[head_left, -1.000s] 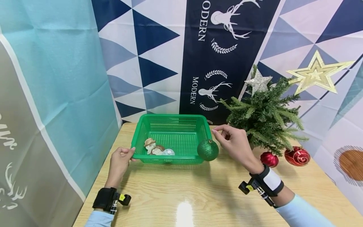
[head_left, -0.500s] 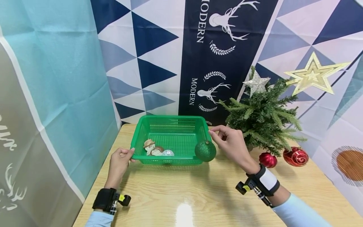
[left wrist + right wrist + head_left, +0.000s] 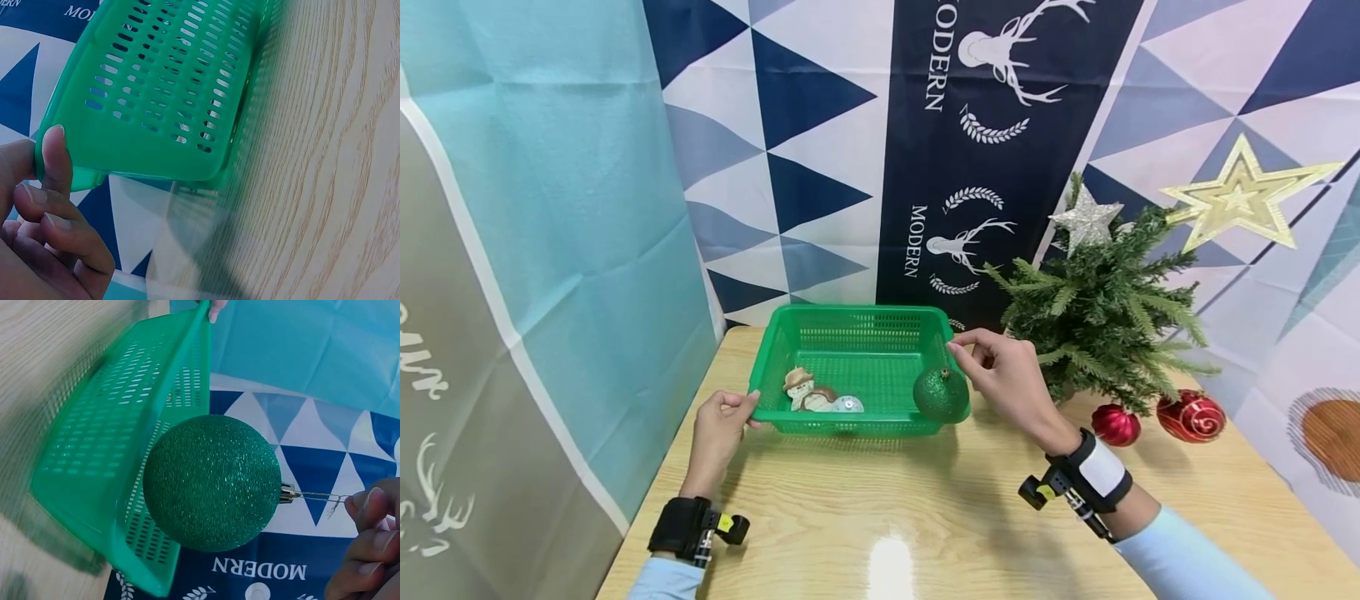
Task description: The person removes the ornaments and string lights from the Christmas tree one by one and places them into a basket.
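At the green basket's (image 3: pixel 880 423) eight o'clock corner, the left hand (image 3: pixel 718 421) pinches the rim between thumb and fingers, apparently to steady it. Just inside lies a snowman ornament (image 3: pixel 805 393). A glittery green ball (image 3: pixel 942 395) hangs toward four o'clock, overlapping the near right corner in the head view; rim contact cannot be confirmed. At three o'clock, the right hand (image 3: pixel 1003 371) clamps its hanging cord (image 3: pixel 319 495) between fingertips, presumably sparing the glitter. Between two and three, an artificial tree (image 3: pixel 1097 308) with silver star (image 3: pixel 1086 218) and gold star (image 3: pixel 1240 196) limits clearance; a swirled red bauble (image 3: pixel 1191 417) shows below.
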`<state>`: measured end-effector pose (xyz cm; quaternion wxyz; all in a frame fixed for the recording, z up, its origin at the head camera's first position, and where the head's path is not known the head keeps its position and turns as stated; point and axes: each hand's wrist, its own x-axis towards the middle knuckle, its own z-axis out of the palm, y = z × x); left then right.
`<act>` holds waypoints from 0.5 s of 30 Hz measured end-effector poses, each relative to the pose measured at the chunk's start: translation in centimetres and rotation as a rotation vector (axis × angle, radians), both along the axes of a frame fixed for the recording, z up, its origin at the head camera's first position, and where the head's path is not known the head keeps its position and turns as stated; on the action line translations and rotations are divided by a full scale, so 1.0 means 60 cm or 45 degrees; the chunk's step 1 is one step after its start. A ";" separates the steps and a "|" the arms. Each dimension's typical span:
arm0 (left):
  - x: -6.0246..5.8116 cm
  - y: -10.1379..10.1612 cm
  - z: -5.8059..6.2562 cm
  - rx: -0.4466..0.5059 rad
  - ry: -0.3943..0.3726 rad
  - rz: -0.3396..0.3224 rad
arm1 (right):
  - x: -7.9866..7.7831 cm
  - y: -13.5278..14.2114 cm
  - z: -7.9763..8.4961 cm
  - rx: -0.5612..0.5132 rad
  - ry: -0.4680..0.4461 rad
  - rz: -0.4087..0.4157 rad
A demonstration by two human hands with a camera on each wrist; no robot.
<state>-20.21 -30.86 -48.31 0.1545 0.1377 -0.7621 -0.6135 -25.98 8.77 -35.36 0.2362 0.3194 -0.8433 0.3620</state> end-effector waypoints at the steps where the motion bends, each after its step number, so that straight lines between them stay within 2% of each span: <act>1: 0.000 0.000 0.000 0.002 0.003 0.000 | -0.001 -0.001 0.000 0.002 -0.002 0.001; 15: -0.002 0.001 0.002 -0.006 -0.013 0.003 | -0.015 -0.015 -0.009 0.009 -0.006 -0.008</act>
